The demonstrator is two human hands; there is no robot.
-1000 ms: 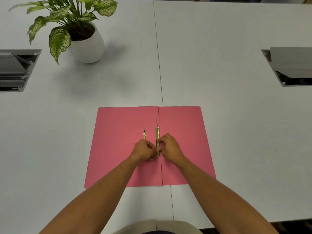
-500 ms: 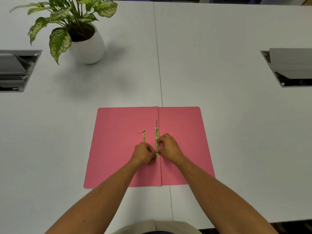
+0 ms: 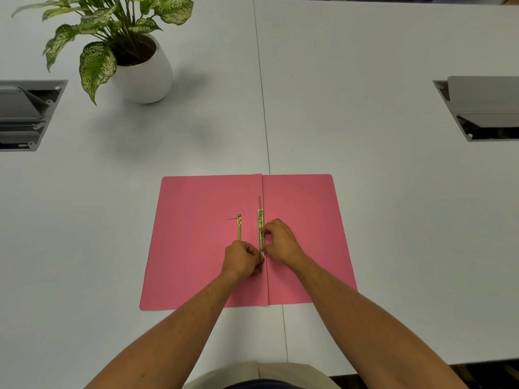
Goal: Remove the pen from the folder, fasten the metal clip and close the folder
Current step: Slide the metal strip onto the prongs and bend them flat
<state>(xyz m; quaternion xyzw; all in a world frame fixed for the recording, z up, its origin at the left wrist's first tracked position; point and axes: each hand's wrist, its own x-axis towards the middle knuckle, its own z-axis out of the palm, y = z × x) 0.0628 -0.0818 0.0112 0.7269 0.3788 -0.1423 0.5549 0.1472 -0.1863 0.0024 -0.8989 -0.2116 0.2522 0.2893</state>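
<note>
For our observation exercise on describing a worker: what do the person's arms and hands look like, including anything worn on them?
Both forearms are bare up to the frame edge: no sleeves visible. The left hand and right hand show no gloves, and no rings, watch or bracelets are visible. At the bottom edge, a beige garment shows.

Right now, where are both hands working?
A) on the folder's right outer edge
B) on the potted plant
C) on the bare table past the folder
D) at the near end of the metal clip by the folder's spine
D: the left hand and right hand meet at the near end of the brass metal clip along the spine of the open pink folder.
</note>
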